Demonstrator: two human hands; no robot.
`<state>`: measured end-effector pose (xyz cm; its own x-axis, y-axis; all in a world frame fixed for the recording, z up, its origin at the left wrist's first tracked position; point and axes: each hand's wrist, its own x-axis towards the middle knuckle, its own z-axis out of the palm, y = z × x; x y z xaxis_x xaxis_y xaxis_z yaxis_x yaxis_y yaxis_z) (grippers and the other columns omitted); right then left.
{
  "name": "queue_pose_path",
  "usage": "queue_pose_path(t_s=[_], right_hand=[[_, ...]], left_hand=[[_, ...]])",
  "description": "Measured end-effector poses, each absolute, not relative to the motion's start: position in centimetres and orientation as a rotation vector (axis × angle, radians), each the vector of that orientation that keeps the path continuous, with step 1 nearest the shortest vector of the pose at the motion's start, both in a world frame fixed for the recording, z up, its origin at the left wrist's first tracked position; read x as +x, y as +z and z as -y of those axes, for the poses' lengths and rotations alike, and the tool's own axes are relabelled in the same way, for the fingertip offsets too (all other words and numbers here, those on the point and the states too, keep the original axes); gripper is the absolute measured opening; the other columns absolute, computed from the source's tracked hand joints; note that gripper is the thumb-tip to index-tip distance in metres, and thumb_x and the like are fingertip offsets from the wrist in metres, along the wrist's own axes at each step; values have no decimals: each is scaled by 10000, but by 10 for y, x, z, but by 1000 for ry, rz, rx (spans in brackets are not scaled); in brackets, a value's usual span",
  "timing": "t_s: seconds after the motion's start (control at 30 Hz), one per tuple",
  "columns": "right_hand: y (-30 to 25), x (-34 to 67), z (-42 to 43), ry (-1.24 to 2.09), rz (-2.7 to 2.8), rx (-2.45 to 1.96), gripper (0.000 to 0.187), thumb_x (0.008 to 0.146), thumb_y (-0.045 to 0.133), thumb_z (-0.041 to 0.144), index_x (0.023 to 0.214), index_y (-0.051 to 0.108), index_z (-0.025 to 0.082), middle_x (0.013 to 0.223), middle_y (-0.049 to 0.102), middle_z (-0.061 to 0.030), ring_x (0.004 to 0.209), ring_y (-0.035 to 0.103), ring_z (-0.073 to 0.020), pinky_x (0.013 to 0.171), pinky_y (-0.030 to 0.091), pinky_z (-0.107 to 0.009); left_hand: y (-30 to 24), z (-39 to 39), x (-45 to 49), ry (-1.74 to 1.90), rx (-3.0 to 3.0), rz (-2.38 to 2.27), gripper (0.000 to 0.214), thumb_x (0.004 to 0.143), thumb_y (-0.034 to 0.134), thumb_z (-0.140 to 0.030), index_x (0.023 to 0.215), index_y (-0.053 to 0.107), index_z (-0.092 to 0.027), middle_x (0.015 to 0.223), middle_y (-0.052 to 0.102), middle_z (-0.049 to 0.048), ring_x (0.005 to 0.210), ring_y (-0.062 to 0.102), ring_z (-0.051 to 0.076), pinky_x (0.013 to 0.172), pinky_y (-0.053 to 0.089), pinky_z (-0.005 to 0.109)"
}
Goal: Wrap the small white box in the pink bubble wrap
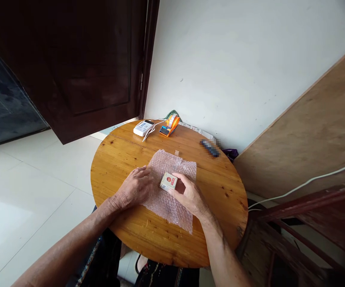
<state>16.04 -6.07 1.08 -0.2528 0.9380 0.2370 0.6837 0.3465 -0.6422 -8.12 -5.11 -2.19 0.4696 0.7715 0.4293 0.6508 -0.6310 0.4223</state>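
Note:
A sheet of bubble wrap (172,167) lies flat on a round wooden table (124,155). My left hand (135,187) rests palm down on the sheet's left edge, fingers stretched out. My right hand (188,193) grips a small cream box with a red mark (168,182), holding it on the middle of the sheet.
At the table's far edge lie a white device with a cable (143,127), an orange tape dispenser (169,125) and a dark flat object (209,148). A small tan piece (176,152) sits beyond the wrap. A wooden board (310,131) leans on the wall; a dark wooden frame (304,235) stands at right.

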Motion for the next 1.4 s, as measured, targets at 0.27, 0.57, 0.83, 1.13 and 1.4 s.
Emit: queue_pose_path(t_s=[0.27, 0.57, 0.83, 1.13, 1.4], right_hand=[[9, 160, 60, 624, 2011, -1449, 494, 763, 645, 224, 1252, 574, 230, 1229, 677, -94, 1134, 635, -257, 995, 488, -450], [57, 186, 114, 514, 2237, -1436, 667, 869, 601, 445, 1464, 360, 266, 1461, 483, -123, 1319, 486, -306, 1048, 446, -499], [55, 151, 119, 12, 2580, -1475, 131, 868, 571, 180, 953, 655, 236, 899, 703, -70, 854, 634, -273, 771, 458, -419], [47, 183, 98, 333, 2246, -1632, 347, 963, 377, 368, 657, 463, 230, 630, 544, 11, 591, 516, -161, 564, 348, -271], [51, 187, 84, 460, 2066, -1659, 347, 921, 414, 414, 636, 465, 223, 578, 452, 35, 562, 429, -139, 544, 302, -252]], left_hand=[[-25, 46, -83, 899, 2510, -1291, 253, 905, 526, -238, 1055, 717, -165, 1236, 677, 117, 1180, 614, 259, 1028, 500, 432], [-27, 45, -81, 901, 2472, -1306, 242, 881, 537, -221, 1037, 719, -188, 1220, 679, 106, 1156, 620, 254, 1018, 497, 425], [-2, 53, -83, 840, 2378, -1241, 348, 942, 501, -409, 1130, 683, -179, 1266, 653, 120, 1223, 572, 262, 1048, 441, 455], [34, 56, -73, 590, 2569, -1087, 390, 752, 748, -407, 1091, 672, -232, 1281, 643, 92, 1332, 454, 346, 1147, 191, 622], [33, 28, -47, 658, 2318, -1257, 202, 749, 726, -353, 881, 682, -206, 924, 726, 38, 895, 673, 244, 897, 506, 414]])
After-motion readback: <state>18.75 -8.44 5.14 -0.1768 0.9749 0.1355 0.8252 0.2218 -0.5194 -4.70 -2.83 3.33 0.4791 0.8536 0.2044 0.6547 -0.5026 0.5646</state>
